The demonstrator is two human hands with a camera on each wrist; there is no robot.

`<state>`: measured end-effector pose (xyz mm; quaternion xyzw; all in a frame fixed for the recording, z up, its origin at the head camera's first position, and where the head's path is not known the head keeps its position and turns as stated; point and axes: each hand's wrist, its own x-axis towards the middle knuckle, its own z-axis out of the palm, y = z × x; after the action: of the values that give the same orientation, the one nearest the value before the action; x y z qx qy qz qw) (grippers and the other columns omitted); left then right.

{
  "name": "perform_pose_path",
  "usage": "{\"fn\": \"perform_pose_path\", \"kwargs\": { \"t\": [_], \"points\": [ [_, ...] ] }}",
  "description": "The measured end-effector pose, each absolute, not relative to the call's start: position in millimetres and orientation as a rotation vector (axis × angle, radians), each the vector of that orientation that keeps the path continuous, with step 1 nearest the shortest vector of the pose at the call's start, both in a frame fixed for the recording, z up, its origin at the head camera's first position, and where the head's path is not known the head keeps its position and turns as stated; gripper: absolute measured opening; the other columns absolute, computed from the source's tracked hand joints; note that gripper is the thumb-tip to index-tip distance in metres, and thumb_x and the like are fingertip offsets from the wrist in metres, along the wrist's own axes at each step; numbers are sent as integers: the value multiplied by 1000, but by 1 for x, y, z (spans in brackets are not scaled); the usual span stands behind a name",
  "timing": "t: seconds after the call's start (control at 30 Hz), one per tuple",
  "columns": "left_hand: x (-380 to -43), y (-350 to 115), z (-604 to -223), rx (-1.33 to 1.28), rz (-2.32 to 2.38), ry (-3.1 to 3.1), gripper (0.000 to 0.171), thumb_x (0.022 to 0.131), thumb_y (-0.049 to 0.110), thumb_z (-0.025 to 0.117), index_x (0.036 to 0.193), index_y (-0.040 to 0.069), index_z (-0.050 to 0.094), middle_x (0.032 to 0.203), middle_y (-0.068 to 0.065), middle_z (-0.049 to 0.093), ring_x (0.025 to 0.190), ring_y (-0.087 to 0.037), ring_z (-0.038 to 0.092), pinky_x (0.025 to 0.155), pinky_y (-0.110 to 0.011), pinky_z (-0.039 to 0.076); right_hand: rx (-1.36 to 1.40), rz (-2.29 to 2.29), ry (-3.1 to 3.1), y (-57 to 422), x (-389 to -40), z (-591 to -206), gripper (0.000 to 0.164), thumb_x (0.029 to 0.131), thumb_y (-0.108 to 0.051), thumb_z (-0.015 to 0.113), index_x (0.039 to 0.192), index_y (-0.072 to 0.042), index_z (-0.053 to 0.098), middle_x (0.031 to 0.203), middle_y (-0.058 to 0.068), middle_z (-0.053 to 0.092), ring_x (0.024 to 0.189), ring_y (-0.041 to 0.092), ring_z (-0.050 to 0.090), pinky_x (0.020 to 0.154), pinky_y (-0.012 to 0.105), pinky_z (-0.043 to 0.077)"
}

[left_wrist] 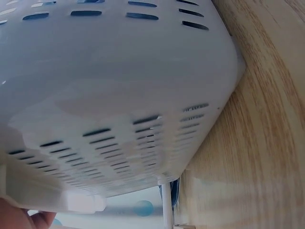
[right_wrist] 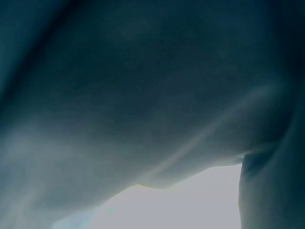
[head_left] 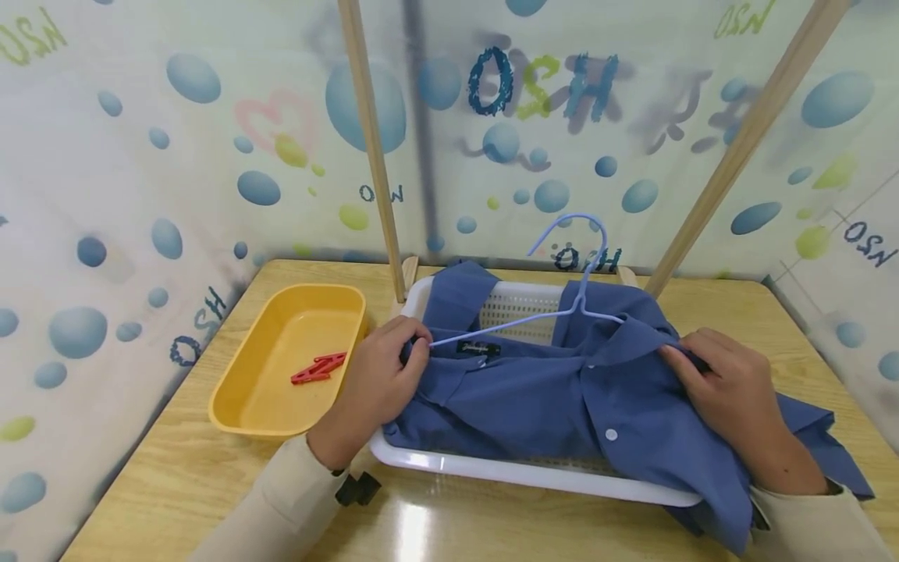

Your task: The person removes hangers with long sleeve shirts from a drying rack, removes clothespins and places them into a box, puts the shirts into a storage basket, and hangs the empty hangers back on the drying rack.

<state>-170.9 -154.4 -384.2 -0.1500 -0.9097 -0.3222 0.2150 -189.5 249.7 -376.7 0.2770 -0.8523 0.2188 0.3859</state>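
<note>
A blue button-up shirt (head_left: 520, 398) lies spread across the white slotted basket (head_left: 492, 470), its right part hanging over the rim. A light-blue clothes hanger (head_left: 527, 318) runs along the neckline, hook up, its right arm passing under the collar. My left hand (head_left: 385, 367) pinches the left end of the hanger together with the shirt's shoulder. With thumb and fingers, my right hand (head_left: 730, 382) grips the shirt's other shoulder, where cloth hides the hanger's end. Dark fabric (right_wrist: 143, 105) fills most of the right wrist view. The basket's wall (left_wrist: 105, 86) fills much of the left wrist view.
Left of the basket stands a yellow tub (head_left: 267, 351) with red clothespins (head_left: 319, 368) in it. Two wooden poles, a left pole (head_left: 372, 140) and a right pole (head_left: 747, 140), rise behind the basket from the wooden table (head_left: 175, 476). A patterned curtain (head_left: 449, 195) hangs behind.
</note>
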Motion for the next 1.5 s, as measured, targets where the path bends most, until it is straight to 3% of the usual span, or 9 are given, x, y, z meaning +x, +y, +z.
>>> {"fn": "perform_pose_path", "kwargs": {
  "t": [0.23, 1.1, 1.5],
  "points": [
    [-170, -156, -386, -413, -909, -2495, 16, 97, 16, 51, 93, 13, 67, 92, -2, 67, 83, -19, 61, 81, -37, 55, 715, 536, -2169, 249, -190, -378, 64, 101, -55, 42, 75, -2, 67, 67, 6, 61, 58, 11, 50, 59, 17, 41],
    [-170, -152, -385, -400, -954, -2476, 19, 98, 13, 49, 90, 13, 66, 89, 0, 64, 81, -17, 58, 77, -34, 52, 667, 555, -2180, 251, -184, -376, 55, 102, -45, 49, 75, 0, 66, 68, 8, 61, 58, 12, 51, 60, 13, 40],
    [-171, -152, -386, -398, -961, -2470, 20, 99, 13, 48, 89, 14, 66, 88, 1, 64, 81, -15, 58, 75, -33, 52, 662, 561, -2156, 251, -187, -378, 58, 102, -48, 48, 73, -1, 65, 66, 8, 61, 56, 10, 50, 57, 16, 40]
  ]
}}
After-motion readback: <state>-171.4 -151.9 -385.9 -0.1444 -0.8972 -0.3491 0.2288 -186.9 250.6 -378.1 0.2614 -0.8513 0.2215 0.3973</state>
